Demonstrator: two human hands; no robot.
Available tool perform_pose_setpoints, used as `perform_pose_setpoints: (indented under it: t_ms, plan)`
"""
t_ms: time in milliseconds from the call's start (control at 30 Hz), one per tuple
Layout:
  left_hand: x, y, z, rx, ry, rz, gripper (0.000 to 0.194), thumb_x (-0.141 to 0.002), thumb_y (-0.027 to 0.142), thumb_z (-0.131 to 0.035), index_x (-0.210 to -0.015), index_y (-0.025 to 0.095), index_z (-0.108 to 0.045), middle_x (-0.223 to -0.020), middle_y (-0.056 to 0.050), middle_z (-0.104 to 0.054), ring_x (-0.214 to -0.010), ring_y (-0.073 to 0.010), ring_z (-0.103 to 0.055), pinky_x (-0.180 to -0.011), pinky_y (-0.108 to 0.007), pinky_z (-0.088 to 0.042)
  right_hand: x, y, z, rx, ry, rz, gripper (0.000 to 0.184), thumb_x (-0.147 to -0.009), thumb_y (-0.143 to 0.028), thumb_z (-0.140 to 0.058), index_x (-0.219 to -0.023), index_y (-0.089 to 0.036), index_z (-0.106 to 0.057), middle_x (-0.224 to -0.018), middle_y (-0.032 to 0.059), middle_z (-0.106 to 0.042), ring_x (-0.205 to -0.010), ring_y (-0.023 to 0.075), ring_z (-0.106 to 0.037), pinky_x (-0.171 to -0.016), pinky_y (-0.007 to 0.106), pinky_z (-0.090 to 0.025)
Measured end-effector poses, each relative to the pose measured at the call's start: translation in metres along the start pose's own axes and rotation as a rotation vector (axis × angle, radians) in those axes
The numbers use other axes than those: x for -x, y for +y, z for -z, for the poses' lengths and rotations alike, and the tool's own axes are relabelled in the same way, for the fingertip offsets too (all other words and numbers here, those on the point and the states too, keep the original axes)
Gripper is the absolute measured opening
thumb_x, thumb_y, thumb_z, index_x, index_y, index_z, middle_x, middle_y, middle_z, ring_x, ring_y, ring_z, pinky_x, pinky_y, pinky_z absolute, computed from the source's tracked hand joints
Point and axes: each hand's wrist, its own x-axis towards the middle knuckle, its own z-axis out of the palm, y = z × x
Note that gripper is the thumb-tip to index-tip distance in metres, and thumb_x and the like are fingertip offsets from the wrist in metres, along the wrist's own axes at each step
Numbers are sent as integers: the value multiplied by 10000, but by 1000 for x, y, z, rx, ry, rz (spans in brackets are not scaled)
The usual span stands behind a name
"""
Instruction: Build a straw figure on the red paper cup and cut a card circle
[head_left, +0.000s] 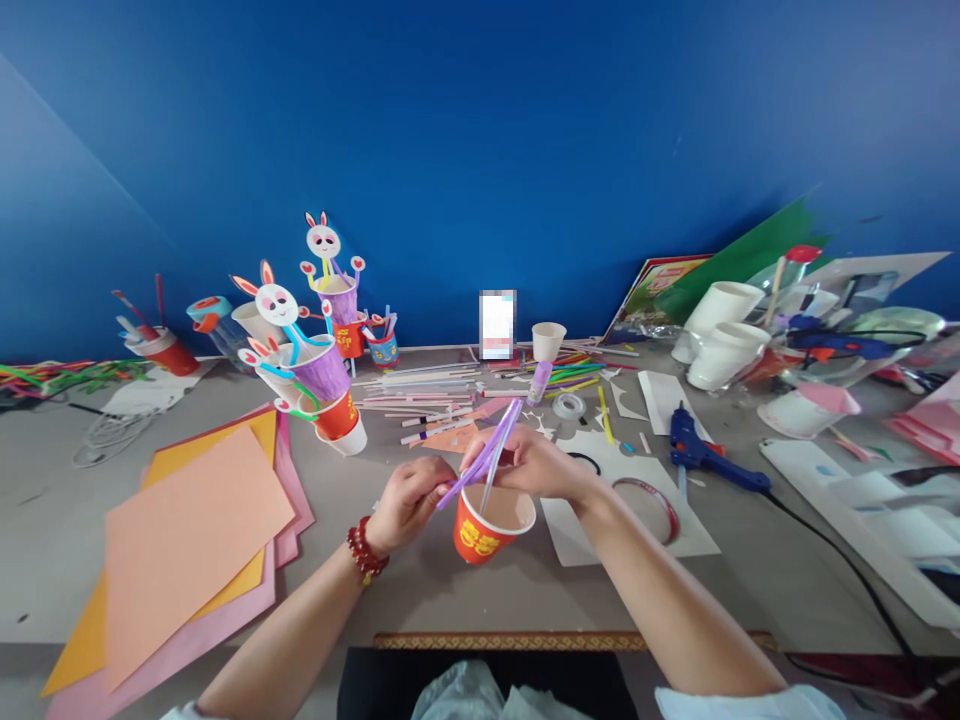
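Note:
A red paper cup (480,541) with yellow lettering sits near the table's front, its white rim tilted up. My right hand (538,462) is closed at the far side of the rim, around purple straws (501,437) that rise above the cup. A paler straw reaches down into the cup. At the cup's left, my left hand (412,500) pinches the lower end of a purple straw, which bends outward over the rim. Whether my right fingers also grip the rim is hidden.
Rabbit-faced cup crafts (319,375) stand at the left, behind stacked coloured paper (199,535). White paper (679,510) lies under my right forearm. A blue glue gun (709,455) with a cord is at the right. Several loose straws (420,378) lie farther back.

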Motion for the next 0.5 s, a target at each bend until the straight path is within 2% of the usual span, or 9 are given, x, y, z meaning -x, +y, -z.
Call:
perform_pose_setpoints:
  t_ms: [67, 133, 200, 267, 333, 500]
  plan:
    - [0, -2, -2, 113, 52, 50, 303, -1002, 366, -423, -1028, 184, -664, -868, -88, -659, -812, -203, -614, -765, -330, -483, -1, 2, 0, -4, 13, 11, 289, -797, -434, -767, -911, -169, -774, -850, 61, -722, -769, 177, -654, -729, 276, -522]
    - [1, -4, -5, 340, 91, 185, 417, -993, 477, -404, -1210, 191, -615, -1084, -131, -662, -986, -241, -624, -885, -382, -487, -1, 6, -1, -20, 32, 25, 296, -796, -451, -763, -884, -169, -784, -870, 71, -735, -809, 192, -669, -769, 293, -526]
    - [3, -7, -9, 597, 47, 343, 550, -959, 564, -427, -1377, 215, -507, -1319, -158, -583, -1160, -282, -582, -999, -440, -448, -3, 10, -2, -39, 57, 30, 296, -803, -461, -752, -864, -174, -792, -888, 78, -745, -847, 210, -681, -798, 311, -529]
    - [6, -10, -12, 785, -51, 438, 633, -906, 591, -526, -1446, 272, -440, -1447, -136, -502, -1249, -294, -542, -1056, -456, -410, -4, 13, -5, -31, 97, 22, 273, -825, -448, -731, -858, -185, -799, -902, 80, -753, -864, 220, -688, -806, 323, -531]
    - [7, -11, -15, 876, -81, 465, 697, -853, 585, -618, -1467, 325, -411, -1505, -103, -454, -1299, -290, -509, -1082, -445, -391, -5, 15, -7, 31, 160, 30, 241, -845, -423, -712, -858, -200, -802, -898, 78, -759, -865, 225, -689, -814, 334, -530]
    - [4, -5, -20, 857, 10, 414, 785, -761, 489, -771, -1453, 344, -430, -1503, -86, -471, -1340, -288, -467, -1097, -403, -389, -5, 15, -10, 212, 301, 59, 179, -878, -321, -665, -987, -229, -773, -992, 70, -746, -917, 225, -668, -839, 334, -513]
